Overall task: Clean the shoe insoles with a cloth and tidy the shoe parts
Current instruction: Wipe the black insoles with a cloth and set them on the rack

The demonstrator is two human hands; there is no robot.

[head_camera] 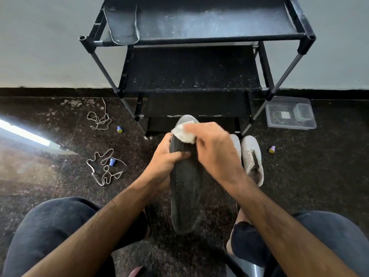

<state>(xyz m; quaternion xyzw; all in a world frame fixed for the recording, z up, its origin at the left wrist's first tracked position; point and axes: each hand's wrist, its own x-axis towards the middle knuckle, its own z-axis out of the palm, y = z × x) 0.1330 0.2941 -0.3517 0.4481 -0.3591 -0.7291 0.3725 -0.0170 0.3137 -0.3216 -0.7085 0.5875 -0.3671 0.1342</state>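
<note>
Dark insole (185, 188), gripped by left hand (165, 160); right hand (211, 148) pinches cloth (184, 133) at 12 o'clock; hard rubbing could flick it loose.

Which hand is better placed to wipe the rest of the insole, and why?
The right hand. It already holds the cloth against the toe end of the insole, while the left hand grips the insole's edge to steady it.
</note>
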